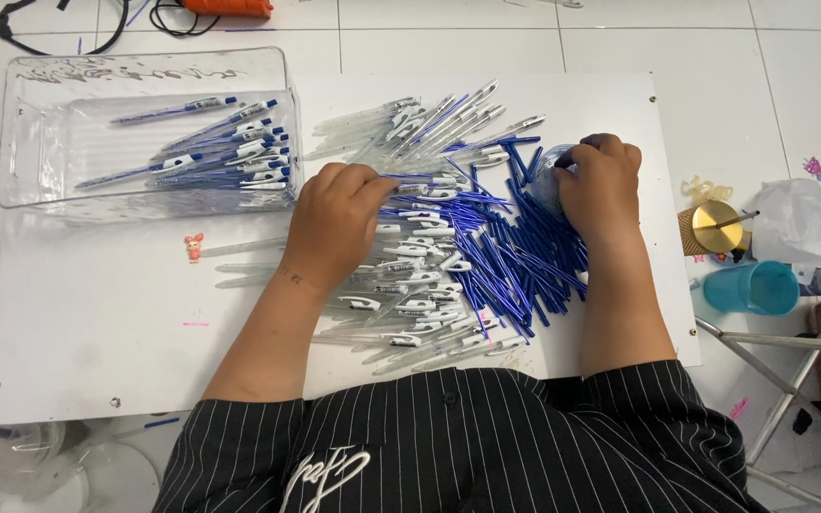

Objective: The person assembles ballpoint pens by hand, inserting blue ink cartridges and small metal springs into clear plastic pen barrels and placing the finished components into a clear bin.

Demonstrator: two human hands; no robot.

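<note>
My left hand (334,223) pinches a blue refill (410,178); right hand (601,180) clamps a small round container (545,176). One nudge, I reckon, scatters the pen pile (448,266) beneath my fingers.

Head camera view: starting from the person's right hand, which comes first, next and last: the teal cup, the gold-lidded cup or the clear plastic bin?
From the right hand:
1. Gold-lidded cup, just to its right.
2. Teal cup, farther right and lower.
3. Clear plastic bin, far across at upper left.

Both hands reach forward, left hand (334,223) pinching, right hand (601,185) curled palm-down.
</note>
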